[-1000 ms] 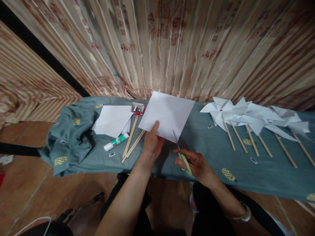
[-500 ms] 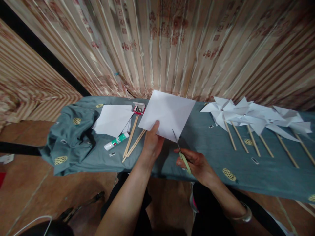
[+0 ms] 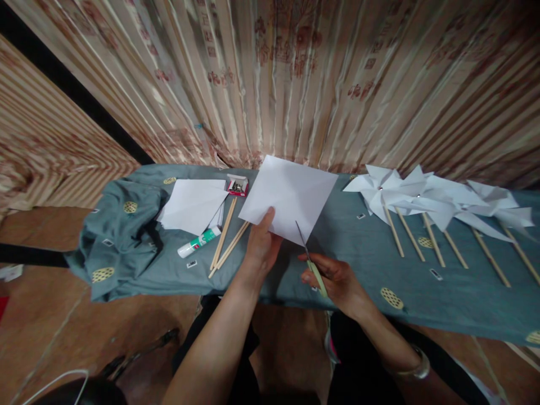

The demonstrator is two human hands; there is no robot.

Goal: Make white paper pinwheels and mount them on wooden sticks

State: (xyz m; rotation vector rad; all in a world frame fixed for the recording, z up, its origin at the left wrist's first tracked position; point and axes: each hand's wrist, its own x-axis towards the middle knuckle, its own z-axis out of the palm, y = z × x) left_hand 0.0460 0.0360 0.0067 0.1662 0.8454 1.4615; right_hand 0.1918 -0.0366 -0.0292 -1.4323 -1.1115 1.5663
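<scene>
A square sheet of white paper (image 3: 293, 191) is held up over the table. My left hand (image 3: 262, 247) grips its near edge, thumb on top and the other fingers underneath. In my right hand (image 3: 333, 278) is a pair of scissors (image 3: 315, 275) with pale green handles, my fingers wrapped round them. One dark blade lies over the paper near its closest corner; the other blade is hidden, probably beneath the sheet. Whether a cut runs into the paper I cannot tell.
On the left lie a stack of white paper (image 3: 192, 205), a glue stick (image 3: 199, 242), wooden sticks (image 3: 223, 233) and a small red box (image 3: 238, 185) of metal pins. Several paper pinwheels (image 3: 390, 188) on sticks lie right. A patterned curtain (image 3: 295, 84) hangs behind the cloth-covered table (image 3: 358, 315).
The sheet has shifted very slightly to the right. Both hands and the scissors keep nearly the same positions and grips.
</scene>
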